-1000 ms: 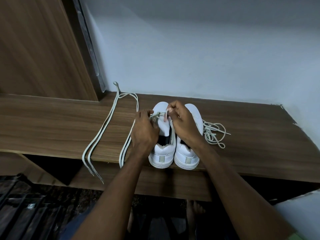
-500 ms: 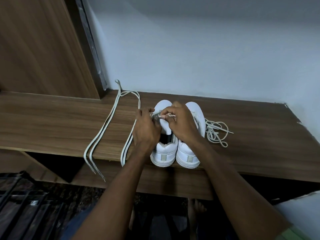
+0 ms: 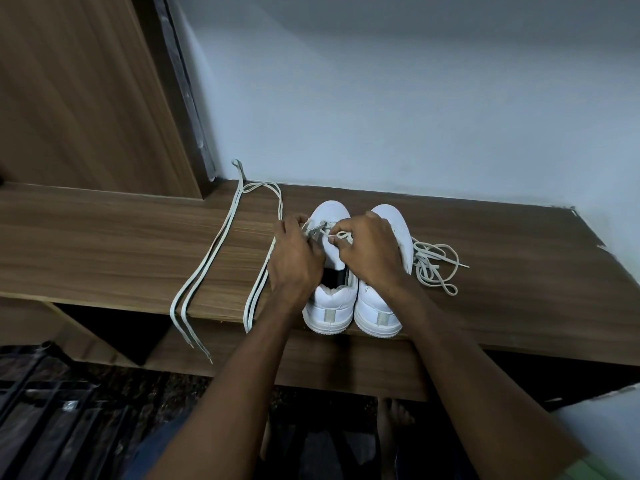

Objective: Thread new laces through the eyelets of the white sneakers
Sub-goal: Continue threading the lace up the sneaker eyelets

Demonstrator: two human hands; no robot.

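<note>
Your left hand (image 3: 294, 261) and right hand (image 3: 369, 252) each pinch the lace (image 3: 323, 230), probably feeding the left sneaker's (image 3: 330, 306) far eyelets.

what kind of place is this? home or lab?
Most likely a home, perhaps a bedroom or entry corner. A wood-laminate shelf meets a plain painted wall, with a wooden cabinet panel on the left, and the person stands barefoot on a dark floor.

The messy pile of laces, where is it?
In the head view, the tangled pile of laces lies on the wooden shelf, just right of the right sneaker, beside the right hand.
</note>
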